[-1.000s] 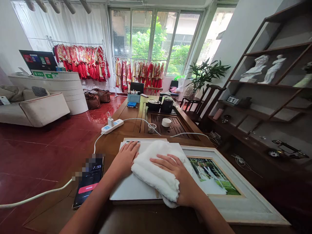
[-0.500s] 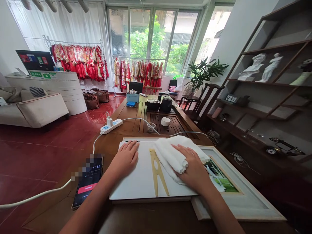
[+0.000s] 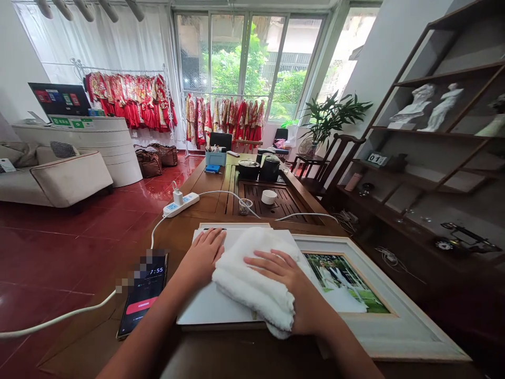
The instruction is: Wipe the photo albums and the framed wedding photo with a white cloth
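My left hand (image 3: 205, 253) lies flat and open on the left edge of a white board (image 3: 197, 310), fingers stretched toward the far edge. Bunched on the middle of the board is a white towel (image 3: 252, 279). My right hand (image 3: 286, 279) holds the towel against the board, its fingers laid over the top and its thumb out of sight. The towel's near end hangs over the board's front edge. Beneath it, the forked yellow stand leg on the board is almost fully hidden. A pale picture frame (image 3: 414, 331) with a couple's photo (image 3: 343, 281) lies to the right.
A phone (image 3: 144, 295) lies left of the board. Behind it are a white power strip (image 3: 180, 204) and its cables. A slatted tea tray (image 3: 284, 210) holds a white cup (image 3: 269, 197). A small glass (image 3: 245, 206) stands beside the cup.
My right hand has drawn the towel left and toward me, across the board and over the yellow leg. More of the framed photo shows. My left hand has stayed put.
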Demonstrator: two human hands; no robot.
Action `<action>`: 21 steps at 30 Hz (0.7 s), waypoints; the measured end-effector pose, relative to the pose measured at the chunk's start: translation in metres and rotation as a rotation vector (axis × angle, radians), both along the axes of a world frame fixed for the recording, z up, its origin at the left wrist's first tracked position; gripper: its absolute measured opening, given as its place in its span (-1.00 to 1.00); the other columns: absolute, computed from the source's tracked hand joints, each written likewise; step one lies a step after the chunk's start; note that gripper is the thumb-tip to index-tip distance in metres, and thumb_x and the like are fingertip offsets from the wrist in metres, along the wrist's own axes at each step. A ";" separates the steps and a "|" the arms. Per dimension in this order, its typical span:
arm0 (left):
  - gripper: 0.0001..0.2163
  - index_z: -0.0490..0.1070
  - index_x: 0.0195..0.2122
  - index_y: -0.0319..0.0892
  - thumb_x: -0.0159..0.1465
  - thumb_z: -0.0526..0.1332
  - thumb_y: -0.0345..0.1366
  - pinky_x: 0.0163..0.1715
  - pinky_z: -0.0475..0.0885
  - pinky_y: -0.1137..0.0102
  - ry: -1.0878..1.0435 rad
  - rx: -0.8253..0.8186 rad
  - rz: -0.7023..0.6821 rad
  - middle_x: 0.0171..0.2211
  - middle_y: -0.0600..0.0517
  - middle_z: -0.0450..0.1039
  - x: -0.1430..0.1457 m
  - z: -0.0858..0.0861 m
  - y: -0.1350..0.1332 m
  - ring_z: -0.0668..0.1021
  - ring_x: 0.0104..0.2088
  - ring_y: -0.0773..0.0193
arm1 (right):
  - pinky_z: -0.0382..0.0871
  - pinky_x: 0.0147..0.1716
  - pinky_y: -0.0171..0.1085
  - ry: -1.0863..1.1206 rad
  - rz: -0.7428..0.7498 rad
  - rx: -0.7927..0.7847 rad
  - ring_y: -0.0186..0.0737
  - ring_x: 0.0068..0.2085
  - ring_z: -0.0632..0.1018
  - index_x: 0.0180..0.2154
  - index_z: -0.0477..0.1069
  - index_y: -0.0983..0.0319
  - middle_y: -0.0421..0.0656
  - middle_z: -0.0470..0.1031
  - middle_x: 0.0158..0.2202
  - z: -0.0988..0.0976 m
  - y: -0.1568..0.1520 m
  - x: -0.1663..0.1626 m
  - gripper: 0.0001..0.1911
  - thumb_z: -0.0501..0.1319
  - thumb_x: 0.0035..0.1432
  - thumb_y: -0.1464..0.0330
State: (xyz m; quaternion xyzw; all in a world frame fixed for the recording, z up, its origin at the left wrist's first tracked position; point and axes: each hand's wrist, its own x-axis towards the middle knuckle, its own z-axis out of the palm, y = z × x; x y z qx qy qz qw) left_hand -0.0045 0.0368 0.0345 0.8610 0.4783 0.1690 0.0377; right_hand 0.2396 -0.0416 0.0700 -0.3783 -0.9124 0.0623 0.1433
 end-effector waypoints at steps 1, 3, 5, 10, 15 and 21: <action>-0.59 0.16 0.26 -0.18 0.41 -0.10 -0.26 0.28 0.06 0.12 0.000 -0.004 0.001 0.30 -0.06 0.12 0.000 0.000 -0.001 0.16 0.29 0.11 | -0.03 0.22 -0.02 0.002 -0.048 0.027 0.01 0.26 0.23 0.25 0.14 0.06 -0.20 0.22 0.27 -0.001 0.001 0.004 -0.22 0.23 -0.03 0.17; -0.58 0.16 0.27 -0.19 0.41 -0.10 -0.25 0.29 0.04 0.11 -0.001 -0.007 0.003 0.30 -0.06 0.11 0.001 0.001 -0.002 0.15 0.30 0.11 | -0.01 0.21 -0.02 0.002 -0.166 0.090 0.00 0.25 0.25 0.27 0.10 0.09 -0.17 0.24 0.26 -0.005 0.004 0.013 -0.22 0.21 0.00 0.21; -0.57 0.14 0.27 -0.20 0.41 -0.11 -0.25 0.30 0.01 0.10 -0.003 -0.006 0.007 0.30 -0.07 0.11 0.001 0.001 -0.002 0.14 0.30 0.10 | 0.00 0.20 0.00 0.000 -0.292 0.159 0.01 0.23 0.28 0.27 0.10 0.13 -0.14 0.26 0.25 -0.009 0.007 0.022 -0.25 0.19 0.03 0.24; -0.56 0.14 0.28 -0.20 0.41 -0.12 -0.25 0.30 0.00 0.10 -0.012 -0.022 0.005 0.31 -0.07 0.10 0.001 0.002 -0.002 0.13 0.31 0.10 | 0.03 0.17 0.05 0.006 -0.478 0.270 0.07 0.20 0.31 0.23 0.16 0.20 -0.07 0.31 0.21 -0.016 0.012 0.032 -0.31 0.16 0.05 0.23; -0.57 0.16 0.26 -0.20 0.40 -0.10 -0.25 0.29 0.02 0.10 -0.032 -0.021 0.014 0.30 -0.07 0.12 0.000 0.002 -0.002 0.14 0.30 0.11 | 0.01 0.17 0.05 0.004 -0.366 0.230 0.07 0.23 0.27 0.24 0.14 0.20 -0.08 0.27 0.23 -0.014 0.008 0.016 -0.25 0.17 -0.02 0.27; -0.58 0.17 0.26 -0.19 0.40 -0.10 -0.27 0.28 0.05 0.13 -0.023 -0.010 0.005 0.30 -0.07 0.13 -0.001 0.000 -0.002 0.15 0.30 0.12 | -0.09 0.22 0.02 -0.021 -0.075 0.067 0.04 0.28 0.18 0.26 0.12 0.11 -0.16 0.20 0.28 -0.004 -0.003 -0.008 -0.18 0.21 -0.09 0.22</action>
